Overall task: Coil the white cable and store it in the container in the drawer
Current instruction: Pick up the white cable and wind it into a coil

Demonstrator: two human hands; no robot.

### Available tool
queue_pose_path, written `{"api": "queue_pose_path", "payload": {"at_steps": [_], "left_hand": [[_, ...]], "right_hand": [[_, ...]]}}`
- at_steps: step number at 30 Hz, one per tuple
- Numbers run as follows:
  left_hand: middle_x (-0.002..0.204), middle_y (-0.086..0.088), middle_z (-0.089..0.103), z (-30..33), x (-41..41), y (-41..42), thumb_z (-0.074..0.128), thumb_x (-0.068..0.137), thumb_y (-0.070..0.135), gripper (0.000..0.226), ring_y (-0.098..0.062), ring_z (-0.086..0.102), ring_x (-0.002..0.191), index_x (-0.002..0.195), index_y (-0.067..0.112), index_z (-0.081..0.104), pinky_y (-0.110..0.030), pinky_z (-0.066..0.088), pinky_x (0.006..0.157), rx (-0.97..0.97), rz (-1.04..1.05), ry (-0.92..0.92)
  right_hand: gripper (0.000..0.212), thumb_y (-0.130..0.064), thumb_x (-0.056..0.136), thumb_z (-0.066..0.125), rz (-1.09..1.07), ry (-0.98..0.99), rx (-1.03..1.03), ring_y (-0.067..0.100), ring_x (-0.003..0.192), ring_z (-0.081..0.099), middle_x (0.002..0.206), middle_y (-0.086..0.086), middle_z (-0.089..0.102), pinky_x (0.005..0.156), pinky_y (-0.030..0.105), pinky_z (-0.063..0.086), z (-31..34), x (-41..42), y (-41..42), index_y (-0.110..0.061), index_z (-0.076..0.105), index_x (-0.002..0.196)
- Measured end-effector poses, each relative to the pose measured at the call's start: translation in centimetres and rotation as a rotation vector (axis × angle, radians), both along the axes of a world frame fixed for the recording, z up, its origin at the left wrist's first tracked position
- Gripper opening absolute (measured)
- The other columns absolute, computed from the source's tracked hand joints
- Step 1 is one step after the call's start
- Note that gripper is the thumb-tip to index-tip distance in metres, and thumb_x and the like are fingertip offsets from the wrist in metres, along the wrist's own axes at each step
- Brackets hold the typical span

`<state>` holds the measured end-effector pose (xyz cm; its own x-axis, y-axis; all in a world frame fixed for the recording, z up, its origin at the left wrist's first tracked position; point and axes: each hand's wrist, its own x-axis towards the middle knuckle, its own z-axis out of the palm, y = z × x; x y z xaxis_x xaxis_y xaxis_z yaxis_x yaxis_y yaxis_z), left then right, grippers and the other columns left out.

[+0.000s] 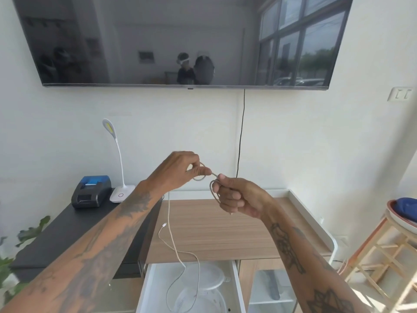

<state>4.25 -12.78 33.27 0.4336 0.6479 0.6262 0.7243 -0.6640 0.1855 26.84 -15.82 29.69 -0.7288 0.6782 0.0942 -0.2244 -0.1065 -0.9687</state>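
I hold the white cable point(172, 240) up in front of me, above the wooden cabinet top. My left hand point(178, 170) pinches a small loop of it between thumb and fingers. My right hand point(234, 197) is closed around further loops just to the right, the two hands almost touching. The rest of the cable hangs down in a long slack curve, with a connector end dangling at mid-height. It reaches into the open white drawer point(238, 288) below, where a clear round container point(198, 299) and its lid point(211, 276) lie.
A wooden cabinet top point(225, 229) with a white raised edge lies under my hands. To the left, a black surface carries a small printer point(91, 192) and a white desk lamp point(119, 159). A television point(180, 39) hangs above. A wooden stool point(388, 251) stands right.
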Motion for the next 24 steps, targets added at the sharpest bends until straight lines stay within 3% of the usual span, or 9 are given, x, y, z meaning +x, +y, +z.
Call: {"api": "queue_pose_path", "payload": {"at_steps": [2,4,6,8,11,13,15,17,24], "left_hand": [[0.088,0.019,0.073,-0.6,1.0,-0.6,0.048,0.08,0.076,0.06,-0.004,0.065,0.081,0.081,0.02,0.067,-0.02,0.048,0.071,-0.233,-0.006,-0.125],[0.077,0.03,0.064,-1.6,1.9,-1.3,0.041,0.081,0.082,0.062,0.006,0.056,0.071,0.081,0.023,0.061,-0.011,0.039,0.067,-0.396,0.017,-0.286],[0.089,0.026,0.066,-2.6,2.7,-1.8,0.033,0.079,0.087,0.073,0.0,0.057,0.081,0.087,0.018,0.057,-0.015,0.034,0.077,-0.592,-0.035,-0.479],[0.108,0.017,0.075,-3.4,3.8,-2.6,0.025,0.078,0.089,0.078,0.011,0.062,0.097,0.095,0.019,0.057,-0.017,0.03,0.085,-0.75,-0.137,-0.595],[0.076,0.009,0.075,-5.0,5.9,-3.8,0.039,0.082,0.081,0.061,-0.005,0.063,0.073,0.1,0.024,0.052,-0.025,0.04,0.078,-0.667,-0.161,-0.642],[0.058,0.004,0.05,-6.2,6.9,-4.3,0.058,0.088,0.062,0.042,-0.014,0.052,0.059,0.102,0.024,0.047,-0.026,0.049,0.068,-0.563,-0.126,-0.747],[0.057,0.0,0.038,-6.9,7.3,-4.5,0.064,0.092,0.044,0.031,-0.017,0.049,0.052,0.105,0.022,0.047,-0.021,0.046,0.056,-0.483,-0.074,-0.827],[0.054,0.004,0.038,-7.2,7.5,-4.6,0.063,0.095,0.035,0.021,-0.014,0.043,0.044,0.104,0.019,0.055,-0.029,0.043,0.051,-0.486,-0.049,-0.843],[0.067,0.001,0.055,-5.2,8.2,-5.5,0.051,0.1,0.025,0.022,-0.014,0.049,0.061,0.088,0.016,0.067,-0.028,0.041,0.061,-0.512,-0.079,-0.633]], "right_hand": [[0.033,-0.032,0.103,0.047,0.012,0.101,-0.029,0.003,0.033,0.03,0.044,-0.012,0.037,0.042,0.022,0.032,1.0,0.3,-0.5,-0.007,0.063,0.09],[0.032,-0.027,0.104,0.044,-0.001,0.209,-0.031,0.002,0.032,0.032,0.043,-0.012,0.04,0.04,0.02,0.034,2.2,0.8,-0.9,-0.005,0.062,0.089],[0.033,-0.025,0.105,0.041,-0.025,0.304,-0.027,0.001,0.033,0.035,0.045,-0.011,0.042,0.04,0.019,0.034,3.4,1.3,-1.3,-0.004,0.061,0.089],[0.033,-0.026,0.104,0.04,-0.067,0.37,-0.023,0.001,0.033,0.037,0.047,-0.011,0.044,0.041,0.018,0.038,4.5,1.5,-1.6,-0.005,0.061,0.089],[0.035,-0.025,0.104,0.039,-0.173,0.456,-0.039,0.001,0.035,0.041,0.051,-0.01,0.047,0.044,0.018,0.041,5.5,1.4,-1.7,-0.004,0.063,0.09],[0.036,-0.024,0.105,0.039,-0.235,0.508,-0.063,0.002,0.037,0.043,0.054,-0.009,0.05,0.045,0.019,0.042,5.7,1.5,-1.6,-0.003,0.064,0.089],[0.038,-0.023,0.106,0.038,-0.256,0.531,-0.075,0.002,0.038,0.044,0.057,-0.008,0.052,0.045,0.019,0.042,5.6,1.7,-1.5,-0.003,0.065,0.089],[0.037,-0.023,0.106,0.038,-0.264,0.5,-0.062,0.002,0.037,0.043,0.058,-0.007,0.052,0.044,0.018,0.04,5.3,2.1,-1.3,-0.002,0.065,0.091],[0.033,-0.023,0.106,0.037,-0.28,0.185,0.1,0.003,0.037,0.038,0.065,-0.003,0.058,0.042,0.018,0.036,3.7,2.9,-0.4,-0.003,0.061,0.093]]}}
